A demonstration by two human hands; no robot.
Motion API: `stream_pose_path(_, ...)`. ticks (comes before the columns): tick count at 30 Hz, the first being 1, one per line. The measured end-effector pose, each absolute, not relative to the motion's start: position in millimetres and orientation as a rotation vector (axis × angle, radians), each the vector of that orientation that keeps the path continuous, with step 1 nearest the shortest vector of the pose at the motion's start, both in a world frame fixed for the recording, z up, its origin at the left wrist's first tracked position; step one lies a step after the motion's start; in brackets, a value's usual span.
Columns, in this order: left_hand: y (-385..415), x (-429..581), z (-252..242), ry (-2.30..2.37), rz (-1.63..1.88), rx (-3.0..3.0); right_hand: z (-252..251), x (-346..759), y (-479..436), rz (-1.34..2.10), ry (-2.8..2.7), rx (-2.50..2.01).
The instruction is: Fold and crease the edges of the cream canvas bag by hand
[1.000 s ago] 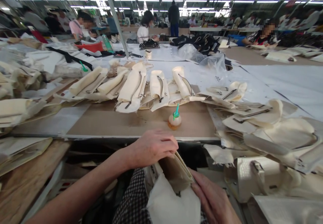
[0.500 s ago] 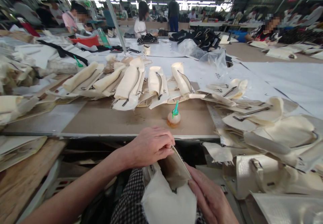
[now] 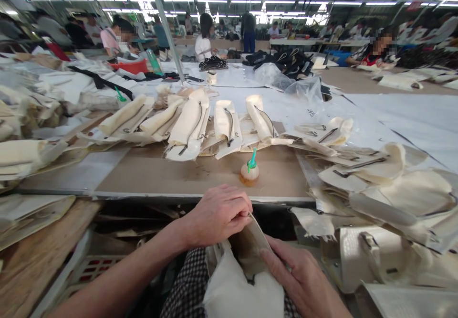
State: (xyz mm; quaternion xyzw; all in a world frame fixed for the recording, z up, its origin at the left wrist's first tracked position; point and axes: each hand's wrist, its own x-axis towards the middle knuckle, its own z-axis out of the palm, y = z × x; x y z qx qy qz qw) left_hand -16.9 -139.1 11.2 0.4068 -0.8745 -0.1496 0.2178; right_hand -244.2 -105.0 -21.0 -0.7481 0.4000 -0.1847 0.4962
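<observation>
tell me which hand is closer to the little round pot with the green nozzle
Left. The left hand is just below and slightly left of the round pot, across the table edge; the right hand is farther down and to the pot's right.

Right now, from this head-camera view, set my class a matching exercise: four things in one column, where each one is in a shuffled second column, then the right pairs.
Things:
1. left hand
2. right hand
3. small pot with a green stick
4. clear plastic bag

Places:
A. on the brown board, in front of the cream fabric panels
B. on the white sheet side of the table, beside black bag parts
C. on top of the fabric bag piece
D. lower down that piece's right side

Pairs: 1-C, 2-D, 3-A, 4-B
</observation>
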Motion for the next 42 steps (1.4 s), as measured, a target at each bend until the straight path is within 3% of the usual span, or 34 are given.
stream_pose_path(14, -137, -10, 10, -2.342, -0.514, 1.049, -38, -232, -105, -0.564, 0.995, -1.831)
stream_pose_path(25, -135, 1, 14, -2.350, -0.652, 1.013, -54, -227, -118, -0.576, 0.882, -2.212)
stream_pose_path(32, -137, 1, 7, -2.343, -0.495, 0.974, -56, -227, -120, -0.566, 0.907, -2.228)
stream_pose_path(42, -138, -3, 7, -2.295, -0.533, 0.969, -54, -232, -118, -0.585, 0.846, -2.295)
